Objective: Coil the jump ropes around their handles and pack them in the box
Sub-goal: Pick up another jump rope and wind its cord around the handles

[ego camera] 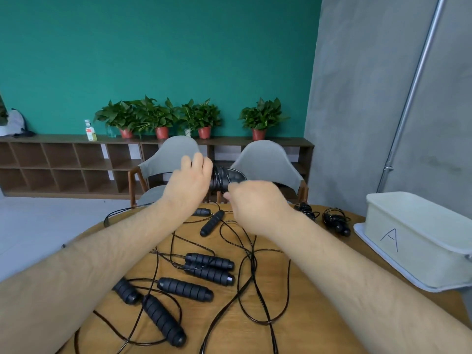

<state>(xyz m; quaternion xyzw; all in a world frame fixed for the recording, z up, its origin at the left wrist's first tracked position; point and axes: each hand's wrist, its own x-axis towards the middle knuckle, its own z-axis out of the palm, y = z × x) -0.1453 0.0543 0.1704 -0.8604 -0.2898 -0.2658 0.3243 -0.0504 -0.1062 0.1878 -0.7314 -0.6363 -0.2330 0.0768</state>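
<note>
My left hand [191, 180] grips a pair of black jump rope handles [227, 178] held up above the far side of the table, with black cord wound around them. My right hand [252, 204] pinches the cord just below those handles. Several loose black ribbed handles [185, 288] and tangled cords [251, 279] lie on the round wooden table [229, 335]. Two coiled ropes [334, 221] rest at the far right of the table. A white box [419, 238] marked "A" stands at the right on its lid.
Two grey chairs [265, 162] stand behind the table. A low wooden shelf [63, 162] with potted plants [161, 121] and a bottle runs along the green wall. A grey wall and a slanted metal pipe [411, 95] are at the right.
</note>
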